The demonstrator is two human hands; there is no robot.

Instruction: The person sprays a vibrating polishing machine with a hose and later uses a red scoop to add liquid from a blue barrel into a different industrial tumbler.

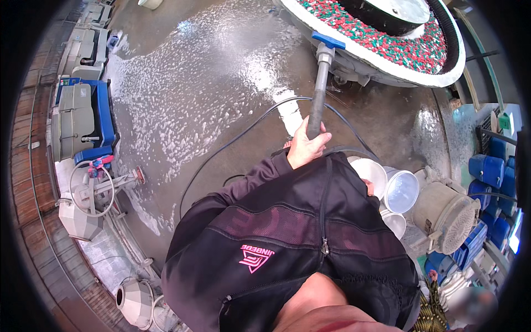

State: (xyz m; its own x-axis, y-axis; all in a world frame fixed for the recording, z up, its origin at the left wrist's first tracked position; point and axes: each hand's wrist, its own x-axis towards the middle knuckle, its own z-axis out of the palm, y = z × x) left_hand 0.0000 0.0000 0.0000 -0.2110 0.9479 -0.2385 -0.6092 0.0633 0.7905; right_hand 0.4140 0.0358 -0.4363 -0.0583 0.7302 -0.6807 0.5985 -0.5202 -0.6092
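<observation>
My left hand (307, 145) is wrapped round the lower end of a grey pipe (319, 91). A blue T-shaped handle (328, 40) tops the pipe, close against the outer wall of a large round tub (381, 72). Whether pipe and tub are joined, I cannot tell. Small red, green and white pieces (354, 27) fill the tub's ring. Only a bit of my right hand (370, 187) shows past my dark jacket, beside a white bucket (373, 172); its fingers are mostly hidden.
A dark hose (221, 146) loops over the wet, foamy floor (215, 72). More white buckets (401, 191) and a round machine (448, 213) stand at the right, with blue jerrycans (487, 169) beyond. Machines (83, 119) line the left wall. Another person (434, 304) is at the lower right.
</observation>
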